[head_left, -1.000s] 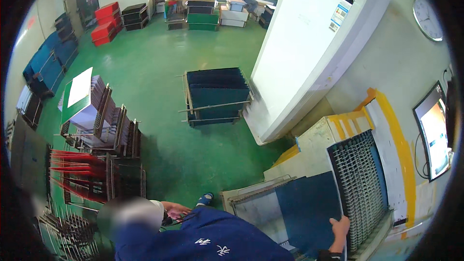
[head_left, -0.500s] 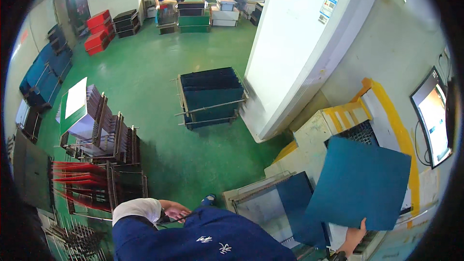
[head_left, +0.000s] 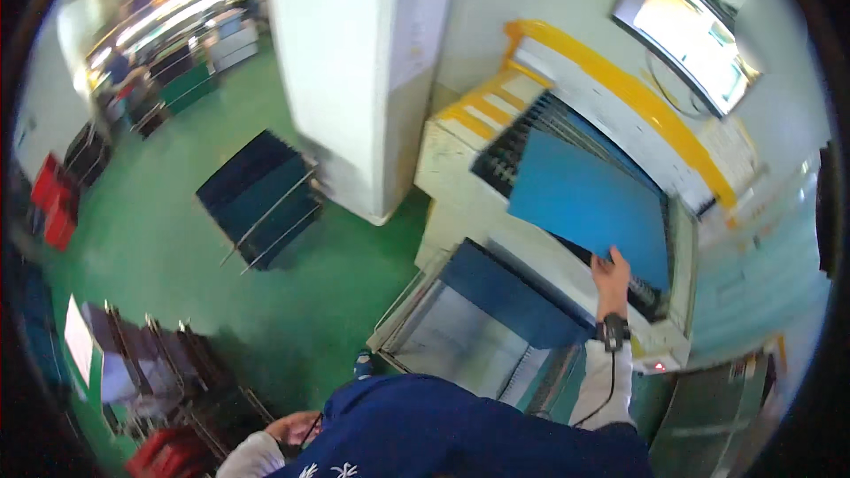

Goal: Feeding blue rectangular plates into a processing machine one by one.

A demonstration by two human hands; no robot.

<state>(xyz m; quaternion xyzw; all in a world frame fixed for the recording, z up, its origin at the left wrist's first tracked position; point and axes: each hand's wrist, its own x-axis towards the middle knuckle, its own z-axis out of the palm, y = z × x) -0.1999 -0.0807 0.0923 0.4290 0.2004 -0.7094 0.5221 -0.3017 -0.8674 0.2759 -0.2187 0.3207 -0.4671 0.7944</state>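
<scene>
A flat blue panel (head_left: 589, 199) lies at a slant over the dark roller bed (head_left: 553, 119) of a cream and yellow machine. My right hand (head_left: 611, 276) is at the panel's near edge, its fingers closed on that edge. A wristband with a cable circles my right wrist. Low at my left side, close to my dark blue apron (head_left: 443, 425), is my left hand (head_left: 294, 427); its fingers are partly hidden and blurred. Below the machine, a rack (head_left: 460, 341) holds a dark blue panel (head_left: 513, 292) over a pale sheet.
A tall white cabinet unit (head_left: 341, 62) stands beyond the machine. On the green floor is a rack of dark panels (head_left: 261, 199); more racks (head_left: 150, 363) stand at left. A screen (head_left: 686, 31) hangs on the right wall. Blurred people are at a far bench.
My view has swung right. The blue panel, held up tilted before, now lies lower on the roller bed, with my right arm stretched out to it. My left hand stays near my waist.
</scene>
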